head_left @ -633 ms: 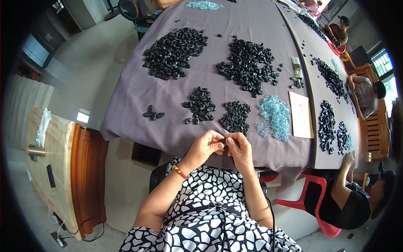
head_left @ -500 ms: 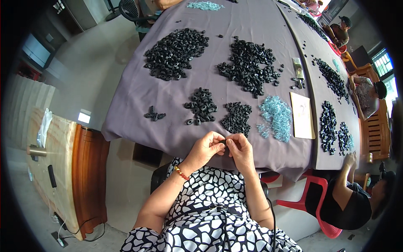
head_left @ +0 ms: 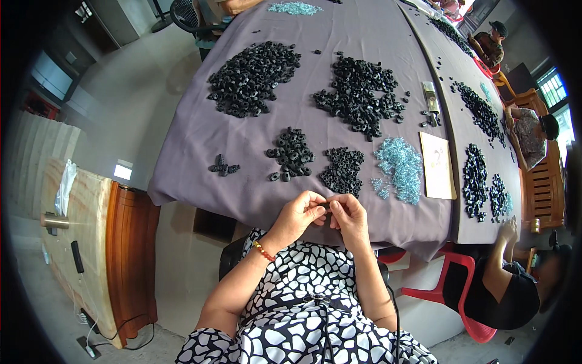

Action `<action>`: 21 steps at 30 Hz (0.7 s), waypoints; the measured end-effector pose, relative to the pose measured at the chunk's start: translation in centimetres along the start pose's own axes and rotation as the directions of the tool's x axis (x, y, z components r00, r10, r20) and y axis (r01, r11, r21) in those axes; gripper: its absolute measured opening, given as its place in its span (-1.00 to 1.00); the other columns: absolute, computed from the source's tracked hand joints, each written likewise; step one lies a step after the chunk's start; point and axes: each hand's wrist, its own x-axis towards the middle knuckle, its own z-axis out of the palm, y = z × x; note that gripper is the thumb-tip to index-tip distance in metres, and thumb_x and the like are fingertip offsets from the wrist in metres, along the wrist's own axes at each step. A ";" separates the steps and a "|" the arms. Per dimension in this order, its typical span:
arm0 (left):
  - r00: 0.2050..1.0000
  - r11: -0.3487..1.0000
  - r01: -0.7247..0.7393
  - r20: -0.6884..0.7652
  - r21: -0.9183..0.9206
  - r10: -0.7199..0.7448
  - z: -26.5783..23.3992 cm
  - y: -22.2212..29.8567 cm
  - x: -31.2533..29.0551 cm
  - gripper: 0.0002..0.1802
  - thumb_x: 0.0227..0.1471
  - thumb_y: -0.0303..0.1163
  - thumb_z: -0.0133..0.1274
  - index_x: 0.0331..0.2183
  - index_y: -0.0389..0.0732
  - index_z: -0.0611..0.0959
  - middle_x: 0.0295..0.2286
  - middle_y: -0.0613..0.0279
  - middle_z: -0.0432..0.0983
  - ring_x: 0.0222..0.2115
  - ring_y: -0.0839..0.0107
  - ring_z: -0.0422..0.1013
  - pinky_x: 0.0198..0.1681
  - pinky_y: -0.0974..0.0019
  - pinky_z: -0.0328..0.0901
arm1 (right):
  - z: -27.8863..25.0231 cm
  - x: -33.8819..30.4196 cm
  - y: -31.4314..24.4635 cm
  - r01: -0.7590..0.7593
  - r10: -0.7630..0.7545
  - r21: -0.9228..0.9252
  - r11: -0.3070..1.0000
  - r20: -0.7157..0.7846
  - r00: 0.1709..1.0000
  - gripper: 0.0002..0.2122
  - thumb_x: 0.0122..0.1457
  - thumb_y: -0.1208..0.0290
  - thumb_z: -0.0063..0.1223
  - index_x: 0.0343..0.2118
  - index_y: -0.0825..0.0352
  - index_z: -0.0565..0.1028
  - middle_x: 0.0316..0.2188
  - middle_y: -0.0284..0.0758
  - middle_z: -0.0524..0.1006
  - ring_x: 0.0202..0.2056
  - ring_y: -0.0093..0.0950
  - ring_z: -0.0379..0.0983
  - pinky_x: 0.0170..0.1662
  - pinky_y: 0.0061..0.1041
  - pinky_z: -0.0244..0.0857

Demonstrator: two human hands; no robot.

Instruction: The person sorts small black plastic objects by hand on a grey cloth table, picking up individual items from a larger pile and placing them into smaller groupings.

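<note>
Barely shifted since the earlier frame: left hand (head_left: 297,215) and right hand (head_left: 349,215), close together at the near edge of the cloth-covered desk (head_left: 242,197). Gripped between the closed thumbs and fingers of both: a small dark piece (head_left: 327,205), mostly hidden, exact shape impossible to tell. Just beyond, on the desk: a pile of small black ring-shaped pieces (head_left: 342,171). To its left, a looser black pile (head_left: 291,153); farther left, a small black cluster (head_left: 224,166). To its right, a heap of pale blue translucent bits (head_left: 402,173), with a cream board (head_left: 438,165) alongside at right. Farther off, a large black heap at left (head_left: 251,79) and another at right (head_left: 364,94).
</note>
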 end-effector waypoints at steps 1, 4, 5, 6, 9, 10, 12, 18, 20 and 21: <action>1.000 1.000 0.001 0.002 -0.001 -0.001 0.0 0.0 0.0 -0.76 0.34 -0.38 0.05 -0.06 -0.33 0.53 -0.22 0.25 0.58 -0.25 0.55 0.53 -0.13 0.42 0.47 | -0.1 0.0 0.0 -0.007 0.007 0.015 1.000 0.007 1.000 -0.86 0.39 0.44 0.06 -0.11 0.39 0.51 -0.40 -0.43 0.56 -0.52 -0.74 0.34 -0.44 -0.71 0.28; 0.999 0.999 0.035 0.010 -0.040 -0.034 -0.2 -0.2 0.0 -0.75 0.32 -0.38 0.07 -0.06 -0.33 0.53 -0.23 0.26 0.58 -0.26 0.56 0.52 -0.14 0.43 0.47 | 0.0 0.0 -0.3 -0.021 0.020 0.013 1.000 0.012 1.000 -0.86 0.39 0.43 0.07 -0.12 0.40 0.51 -0.42 -0.45 0.54 -0.53 -0.74 0.34 -0.46 -0.70 0.27; 0.999 0.998 0.029 0.018 -0.063 -0.028 -0.2 -0.4 0.0 -0.75 0.32 -0.38 0.08 -0.07 -0.32 0.53 -0.24 0.27 0.58 -0.26 0.56 0.52 -0.15 0.43 0.47 | 0.1 0.0 -0.5 -0.027 0.027 -0.002 1.000 0.010 1.000 -0.85 0.39 0.42 0.07 -0.13 0.40 0.50 -0.42 -0.45 0.53 -0.54 -0.74 0.34 -0.47 -0.70 0.27; 0.999 0.996 0.024 0.026 -0.086 -0.021 -0.2 -0.5 0.0 -0.75 0.31 -0.38 0.09 -0.07 -0.32 0.53 -0.24 0.27 0.57 -0.26 0.56 0.52 -0.16 0.44 0.47 | 0.1 0.0 -0.5 -0.026 0.026 -0.002 1.000 0.012 1.000 -0.85 0.39 0.42 0.07 -0.13 0.40 0.50 -0.42 -0.45 0.53 -0.54 -0.74 0.34 -0.47 -0.70 0.27; 1.000 0.997 0.020 0.017 -0.071 -0.019 -0.1 -0.2 -0.1 -0.76 0.30 -0.39 0.10 -0.08 -0.32 0.54 -0.25 0.28 0.57 -0.27 0.56 0.52 -0.17 0.44 0.48 | 0.0 0.1 -0.7 -0.044 0.044 -0.029 0.999 0.019 0.999 -0.86 0.39 0.41 0.08 -0.15 0.39 0.50 -0.45 -0.46 0.51 -0.55 -0.73 0.33 -0.49 -0.70 0.27; 1.000 0.997 0.020 0.016 -0.071 -0.019 -0.1 -0.1 -0.1 -0.76 0.30 -0.39 0.10 -0.08 -0.32 0.54 -0.25 0.28 0.57 -0.27 0.56 0.52 -0.17 0.44 0.48 | 0.0 0.1 -0.9 -0.057 0.059 -0.098 0.994 0.022 0.998 -0.86 0.39 0.40 0.08 -0.16 0.37 0.50 -0.45 -0.46 0.50 -0.55 -0.73 0.33 -0.50 -0.69 0.26; 1.000 0.997 0.024 0.013 -0.076 -0.023 -0.1 -0.1 -0.2 -0.76 0.30 -0.38 0.11 -0.09 -0.32 0.54 -0.26 0.28 0.57 -0.28 0.57 0.53 -0.18 0.43 0.49 | 0.1 0.0 -1.2 -0.071 0.076 -0.166 0.984 0.024 0.997 -0.86 0.39 0.38 0.08 -0.17 0.36 0.50 -0.46 -0.46 0.50 -0.56 -0.73 0.33 -0.51 -0.69 0.26; 0.999 0.996 0.041 0.013 -0.082 -0.040 -0.1 -0.3 0.0 -0.75 0.29 -0.37 0.12 -0.08 -0.32 0.53 -0.26 0.26 0.58 -0.29 0.56 0.54 -0.18 0.43 0.49 | 0.3 -0.4 0.5 -0.012 0.004 -0.138 0.990 -0.062 0.998 -0.83 0.39 0.35 0.09 -0.31 0.32 0.45 -0.53 -0.53 0.42 -0.58 -0.77 0.24 -0.55 -0.73 0.14; 0.999 0.996 0.044 0.010 -0.080 -0.044 0.0 -0.2 0.0 -0.75 0.29 -0.37 0.12 -0.08 -0.32 0.53 -0.26 0.25 0.58 -0.29 0.55 0.54 -0.18 0.43 0.49 | 0.6 -0.4 0.9 0.022 -0.029 -0.059 0.998 -0.119 0.992 -0.77 0.38 0.31 0.11 -0.36 0.33 0.41 -0.54 -0.49 0.45 -0.61 -0.75 0.25 -0.57 -0.69 0.18; 0.999 0.996 0.046 0.006 -0.078 -0.045 0.0 -0.2 0.0 -0.74 0.29 -0.37 0.12 -0.08 -0.32 0.53 -0.26 0.24 0.59 -0.28 0.55 0.54 -0.17 0.42 0.50 | 0.9 -0.5 0.9 0.021 -0.028 -0.059 0.998 -0.121 0.992 -0.77 0.38 0.31 0.11 -0.36 0.33 0.41 -0.54 -0.49 0.45 -0.61 -0.75 0.25 -0.57 -0.69 0.18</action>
